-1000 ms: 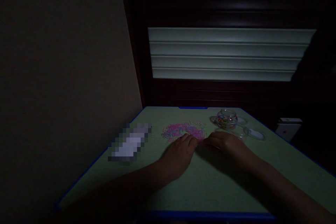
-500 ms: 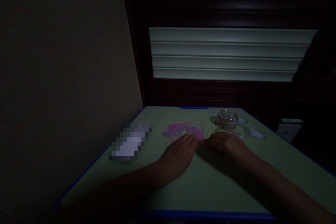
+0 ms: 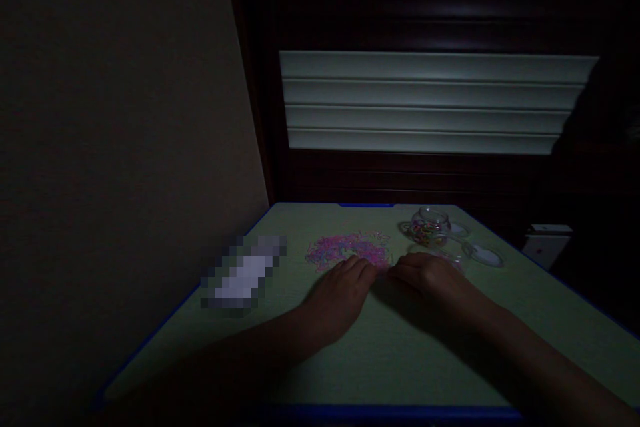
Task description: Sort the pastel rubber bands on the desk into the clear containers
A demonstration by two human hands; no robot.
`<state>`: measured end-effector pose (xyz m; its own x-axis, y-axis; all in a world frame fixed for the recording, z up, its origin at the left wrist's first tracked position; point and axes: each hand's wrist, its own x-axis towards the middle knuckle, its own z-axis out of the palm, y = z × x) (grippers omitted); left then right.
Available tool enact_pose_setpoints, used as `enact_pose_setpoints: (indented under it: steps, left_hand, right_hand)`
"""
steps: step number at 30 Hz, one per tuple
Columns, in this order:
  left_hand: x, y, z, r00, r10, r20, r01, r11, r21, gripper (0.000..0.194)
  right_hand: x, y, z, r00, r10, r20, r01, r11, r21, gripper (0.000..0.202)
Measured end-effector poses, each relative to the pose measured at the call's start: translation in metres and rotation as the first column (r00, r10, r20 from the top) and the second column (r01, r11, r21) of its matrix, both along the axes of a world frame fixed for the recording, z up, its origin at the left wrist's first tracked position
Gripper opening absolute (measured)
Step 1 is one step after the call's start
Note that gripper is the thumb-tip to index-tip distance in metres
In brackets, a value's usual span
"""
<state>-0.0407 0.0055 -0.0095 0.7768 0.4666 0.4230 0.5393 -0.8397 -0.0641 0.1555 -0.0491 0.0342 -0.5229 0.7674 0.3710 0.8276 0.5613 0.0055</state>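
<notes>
A loose, flat pile of small pink, purple and blue bands [image 3: 340, 248] lies on the pale green table [image 3: 400, 360]. My left hand [image 3: 345, 290] rests at the pile's near edge, fingers bent together and tips down by the bands. Close to its right, my right hand [image 3: 430, 277] has its fingers pressed together, pointing left at the pile's right edge. Whatever the fingertips pinch is too small and dark to make out. Behind my right hand stands an open clear jar [image 3: 431, 227] with colourful bands in it.
A second clear container [image 3: 453, 259] is partly hidden behind my right hand. Clear round lids [image 3: 486, 254] lie to its right. A blurred-out pale object [image 3: 245, 277] lies at the table's left. A wall rises on the left, and white boxes [image 3: 547, 243] stand beyond the right edge.
The whole view has shifted slightly. Both hands keep nearly the same place and pose by the pile.
</notes>
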Motion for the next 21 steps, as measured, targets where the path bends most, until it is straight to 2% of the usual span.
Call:
enact_pose_setpoints:
  steps: [7, 11, 13, 17, 21]
  left_hand:
    - [-0.001, -0.001, 0.003, 1.0, 0.004, -0.009, -0.004, 1.0, -0.024, 0.016]
    - [-0.001, -0.001, 0.004, 1.0, 0.013, -0.022, -0.014, 0.999, -0.032, 0.018]
    - [-0.001, -0.002, 0.005, 1.0, 0.017, -0.026, -0.018, 0.999, -0.035, 0.019]
    - [-0.002, -0.003, 0.007, 0.999, 0.028, -0.047, -0.029, 0.999, -0.033, 0.018]
    - [-0.003, -0.002, 0.007, 0.997, 0.032, -0.071, -0.034, 0.999, -0.024, 0.017]
  right_hand:
    - [0.002, 0.0, 0.001, 0.999, -0.025, 0.031, 0.024, 0.999, 0.037, 0.019]
    - [0.009, 0.001, 0.007, 0.992, -0.099, 0.079, 0.093, 0.993, 0.07, 0.018]
    - [0.014, 0.001, 0.01, 0.98, -0.159, 0.123, 0.142, 0.981, 0.131, 0.018]
    - [0.024, -0.001, 0.018, 0.916, -0.368, 0.158, 0.319, 0.91, 0.264, 0.02]
    - [0.032, -0.007, 0.023, 0.82, -0.557, 0.131, 0.498, 0.808, 0.316, 0.022]
